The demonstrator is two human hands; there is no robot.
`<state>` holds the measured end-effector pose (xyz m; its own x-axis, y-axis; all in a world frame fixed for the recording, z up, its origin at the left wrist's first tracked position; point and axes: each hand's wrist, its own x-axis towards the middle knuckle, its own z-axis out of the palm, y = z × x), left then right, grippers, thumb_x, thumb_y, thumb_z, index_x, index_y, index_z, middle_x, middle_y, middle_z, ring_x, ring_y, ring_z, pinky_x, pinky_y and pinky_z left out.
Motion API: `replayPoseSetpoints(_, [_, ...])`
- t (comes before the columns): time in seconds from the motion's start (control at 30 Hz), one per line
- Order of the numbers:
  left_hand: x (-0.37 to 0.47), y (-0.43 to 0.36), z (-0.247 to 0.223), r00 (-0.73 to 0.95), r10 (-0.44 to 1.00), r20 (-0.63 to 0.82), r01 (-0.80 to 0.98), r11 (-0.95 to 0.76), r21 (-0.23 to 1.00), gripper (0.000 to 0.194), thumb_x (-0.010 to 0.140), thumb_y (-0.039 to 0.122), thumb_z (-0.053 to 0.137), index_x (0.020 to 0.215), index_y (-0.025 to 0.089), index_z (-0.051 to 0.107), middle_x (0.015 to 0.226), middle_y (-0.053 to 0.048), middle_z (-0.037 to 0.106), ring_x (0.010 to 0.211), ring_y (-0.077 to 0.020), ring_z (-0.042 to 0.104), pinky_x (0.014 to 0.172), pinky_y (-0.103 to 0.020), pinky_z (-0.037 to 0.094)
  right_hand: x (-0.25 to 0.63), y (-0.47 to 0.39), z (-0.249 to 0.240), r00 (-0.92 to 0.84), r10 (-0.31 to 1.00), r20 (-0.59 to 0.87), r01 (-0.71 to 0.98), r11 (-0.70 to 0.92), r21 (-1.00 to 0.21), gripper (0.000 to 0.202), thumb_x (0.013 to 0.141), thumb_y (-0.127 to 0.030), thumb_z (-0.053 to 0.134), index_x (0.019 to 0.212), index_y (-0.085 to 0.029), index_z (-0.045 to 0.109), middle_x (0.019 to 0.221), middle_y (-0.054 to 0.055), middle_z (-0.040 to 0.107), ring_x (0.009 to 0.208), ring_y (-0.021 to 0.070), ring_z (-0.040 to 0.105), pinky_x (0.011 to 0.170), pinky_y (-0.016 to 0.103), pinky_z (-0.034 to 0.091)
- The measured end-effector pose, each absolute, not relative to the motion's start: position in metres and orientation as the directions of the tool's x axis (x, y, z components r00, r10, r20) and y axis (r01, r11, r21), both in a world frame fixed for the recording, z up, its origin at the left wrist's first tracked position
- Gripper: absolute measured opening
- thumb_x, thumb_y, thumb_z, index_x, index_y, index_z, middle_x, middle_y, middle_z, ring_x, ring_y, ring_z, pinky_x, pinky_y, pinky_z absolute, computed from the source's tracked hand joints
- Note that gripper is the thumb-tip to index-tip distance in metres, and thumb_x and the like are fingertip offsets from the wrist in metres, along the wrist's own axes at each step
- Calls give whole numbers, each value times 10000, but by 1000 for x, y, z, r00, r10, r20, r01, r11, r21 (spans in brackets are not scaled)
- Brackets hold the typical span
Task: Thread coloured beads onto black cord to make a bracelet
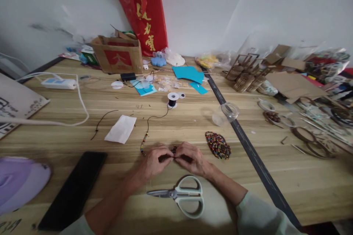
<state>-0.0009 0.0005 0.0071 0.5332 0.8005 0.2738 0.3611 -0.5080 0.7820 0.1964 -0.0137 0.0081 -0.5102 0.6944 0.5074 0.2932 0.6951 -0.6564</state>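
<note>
My left hand [156, 159] and my right hand [191, 158] meet above the table, thumbs and forefingers pinched together at the fingertips. Dark beads show just behind the touching fingertips; what exactly is pinched is too small to make out. From beside my left hand a strand of coloured beads [143, 142] curves away, and its black cord [157, 116] runs to a spool [173, 100]. A coiled heap of multicoloured beads [217, 145] lies to the right of my right hand. Scissors [176, 193] with pale green handles rest in front of my hands, blades pointing left.
A black phone [74, 189] and white paper [120, 129] lie on the left. Behind stand a cardboard box [118, 57] and a red bag [150, 18]. Clear round lids [229, 111], small wooden baskets [244, 77] and craft supplies are on the right.
</note>
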Motion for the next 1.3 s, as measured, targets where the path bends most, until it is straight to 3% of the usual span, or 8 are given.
replayPoseSetpoints(0.2, [-2, 0, 7, 484, 845, 227, 401, -445, 800, 126, 720, 28, 647, 727, 152, 666, 712, -18, 682, 666, -134, 622, 641, -221, 489, 196, -13, 10, -514, 680, 523, 296, 712, -636, 97, 925, -221, 534, 890, -169, 608, 784, 68, 658, 752, 163, 582, 694, 282, 482])
replayPoseSetpoints(0.83, [-1, 1, 12, 534, 795, 287, 342, -514, 787, 118, 744, 62, 636, 683, 163, 649, 678, -21, 668, 672, -151, 616, 648, -251, 480, 196, -13, 9, -514, 664, 543, 282, 728, -624, 70, 916, -213, 542, 911, -171, 598, 806, 71, 666, 770, 168, 601, 720, 292, 492])
replayPoseSetpoints(1.3, [-1, 0, 11, 475, 836, 275, 398, -482, 780, 138, 723, 38, 557, 671, 159, 599, 668, -6, 625, 640, -125, 578, 619, -215, 463, 197, -15, 9, -476, 719, 506, 312, 676, -667, 69, 910, -203, 534, 879, -164, 581, 809, 72, 646, 775, 158, 585, 718, 283, 489])
